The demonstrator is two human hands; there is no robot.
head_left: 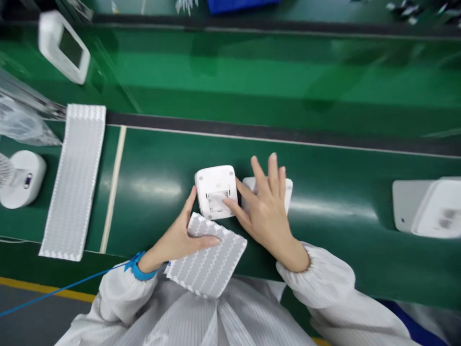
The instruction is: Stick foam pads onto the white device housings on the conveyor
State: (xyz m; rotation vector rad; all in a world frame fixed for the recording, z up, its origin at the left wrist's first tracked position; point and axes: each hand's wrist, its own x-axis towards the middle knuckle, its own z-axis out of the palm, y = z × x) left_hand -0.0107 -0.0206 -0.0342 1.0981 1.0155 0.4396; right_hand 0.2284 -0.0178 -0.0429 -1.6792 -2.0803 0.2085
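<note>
A white device (216, 188) is lying underside up on the green bench (342, 254), its recess standing uncovered, so work there is looking unfinished, though details inside are too small to tell. The right hand (268, 211) is holding nothing, its fingers spreading over a second white device (289, 192), thumb reaching to the recess; the left hand (185, 242) is pinching a folded grey sheet (216, 264).

A round-cornered white device (212, 183) shows its underside, recess exposed, while a second device (289, 193), partly hidden, lies on the bench (342, 254) just to its right. A grey, white-patterned sheet (211, 262) slants over the near edge.
</note>
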